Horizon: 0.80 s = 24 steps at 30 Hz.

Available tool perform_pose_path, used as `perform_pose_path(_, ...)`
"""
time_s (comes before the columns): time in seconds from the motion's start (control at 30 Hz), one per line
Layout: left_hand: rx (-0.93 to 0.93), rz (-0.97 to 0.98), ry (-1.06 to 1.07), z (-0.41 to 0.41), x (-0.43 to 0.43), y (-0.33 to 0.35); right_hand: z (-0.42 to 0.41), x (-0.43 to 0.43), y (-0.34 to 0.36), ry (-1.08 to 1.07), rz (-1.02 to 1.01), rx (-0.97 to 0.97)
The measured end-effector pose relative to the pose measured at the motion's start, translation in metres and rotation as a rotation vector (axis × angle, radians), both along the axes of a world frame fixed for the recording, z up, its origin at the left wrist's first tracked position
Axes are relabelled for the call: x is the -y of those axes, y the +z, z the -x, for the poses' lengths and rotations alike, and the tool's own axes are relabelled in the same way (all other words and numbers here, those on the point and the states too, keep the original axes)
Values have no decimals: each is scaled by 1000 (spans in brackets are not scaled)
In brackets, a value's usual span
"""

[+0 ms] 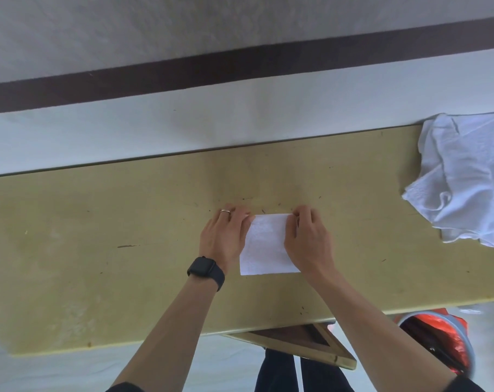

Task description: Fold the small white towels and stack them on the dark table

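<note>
Tabletop (99,222) w/ folded towel (268,244), pile (466,176)

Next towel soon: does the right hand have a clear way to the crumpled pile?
Probably yes: only tabletop separates the right hand from the pile, though it now pinches the folded towel.

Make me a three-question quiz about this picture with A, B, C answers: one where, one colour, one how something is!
1. Where is the towel pile? A) right end of the table B) left end C) floor
2. What colour is the watch? A) red B) black C) white
3. How is the towel between the hands? A) crumpled B) folded flat C) hanging off
Answers: 1A, heaped at the right end; 2B, black band on the wrist; 3B, neat rectangle held by left hand and right hand.
</note>
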<state>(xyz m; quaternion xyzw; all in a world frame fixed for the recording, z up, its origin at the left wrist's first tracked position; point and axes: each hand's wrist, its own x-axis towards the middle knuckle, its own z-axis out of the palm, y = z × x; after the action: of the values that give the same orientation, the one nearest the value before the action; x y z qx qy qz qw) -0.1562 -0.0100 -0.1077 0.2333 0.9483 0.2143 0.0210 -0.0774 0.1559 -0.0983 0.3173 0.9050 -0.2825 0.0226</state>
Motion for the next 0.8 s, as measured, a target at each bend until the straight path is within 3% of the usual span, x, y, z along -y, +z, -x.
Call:
perform_pose_path(0.2,-124,-17,-122,3,10,-4,-11,1,-5,74,-127,-49)
perform_pose_path(0.5,-196,93,-206,19,5,-3,-11,-4,-9,77,-157,-87)
perform_pose_path(0.8,-74,93,-90,8,-1,-8,-14,-6,-17,133,-274,-161)
